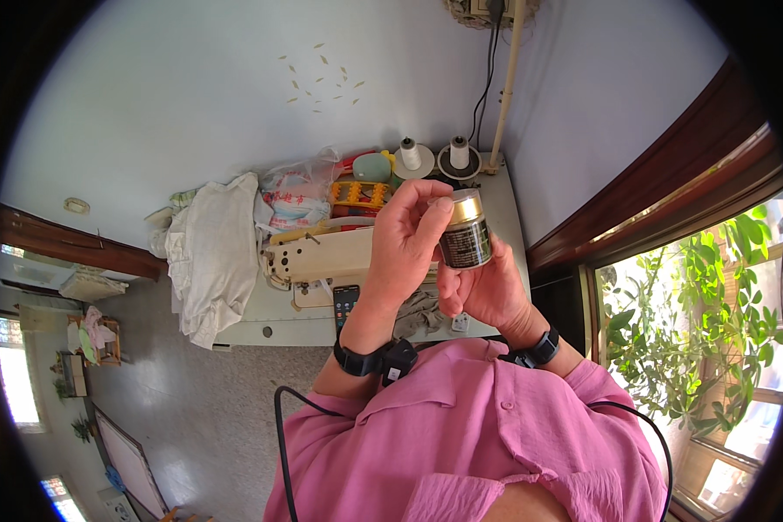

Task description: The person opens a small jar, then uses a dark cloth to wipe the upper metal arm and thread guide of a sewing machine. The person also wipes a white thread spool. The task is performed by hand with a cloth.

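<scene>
A small dark jar [466, 244] with a gold band and a clear top is held up in front of me, over the sewing machine table. It bears small writing on its side. My left hand [408, 235] pinches the upper edge of the jar between thumb and fingers. From below and behind, my right hand [489, 287] grips the jar's body, with part of its fingers hidden. Behind my left forearm lies the pale arm of a sewing machine [339, 254]. A phone [346, 301] with a lit screen rests beside that forearm.
White cloth [218, 254] drapes over the table's left edge. Further back are a plastic bag [300, 196], a yellow roller-like item [359, 194] and two white thread cones [410, 154]. Grey fabric [419, 313] lies below my hands. A window [691, 326] is on the right.
</scene>
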`<state>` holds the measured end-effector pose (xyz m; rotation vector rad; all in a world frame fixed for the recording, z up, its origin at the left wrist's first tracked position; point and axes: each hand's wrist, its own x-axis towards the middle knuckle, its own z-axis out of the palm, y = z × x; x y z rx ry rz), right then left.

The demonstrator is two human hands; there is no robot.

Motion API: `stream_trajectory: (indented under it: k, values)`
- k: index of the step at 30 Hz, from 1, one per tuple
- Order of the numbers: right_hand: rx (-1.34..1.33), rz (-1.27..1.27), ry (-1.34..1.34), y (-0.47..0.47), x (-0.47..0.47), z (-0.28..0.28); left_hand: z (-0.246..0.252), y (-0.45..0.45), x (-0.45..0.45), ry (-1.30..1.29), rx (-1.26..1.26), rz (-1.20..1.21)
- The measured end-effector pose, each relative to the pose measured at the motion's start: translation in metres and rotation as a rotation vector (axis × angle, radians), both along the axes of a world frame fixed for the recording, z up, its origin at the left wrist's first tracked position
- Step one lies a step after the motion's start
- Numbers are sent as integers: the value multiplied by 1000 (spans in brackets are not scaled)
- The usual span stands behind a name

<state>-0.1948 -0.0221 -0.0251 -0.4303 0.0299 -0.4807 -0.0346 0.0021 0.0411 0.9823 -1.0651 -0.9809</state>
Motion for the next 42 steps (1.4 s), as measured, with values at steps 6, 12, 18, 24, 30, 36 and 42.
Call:
stream_trajectory:
  k: [6,12,18,24,30,36,42]
  values:
    - [-4,-3,12,-2,0,2,1,-1,-1,15,7,27]
    - [-43,-17,67,-5,-2,3,3,-5,-1,20,5,27]
    - [-53,-41,60,-6,-3,3,3,-8,-2,23,2,25]
    - [-55,-51,58,-8,-3,0,2,-11,-2,36,-25,30]
    - [-54,-53,101,-9,-2,-1,0,-12,0,45,-28,33]
    - [-91,-78,132,-9,-1,-1,-2,-14,2,39,-34,47]
    - [-152,-104,134,-8,0,2,-6,-14,3,-1,-11,68]
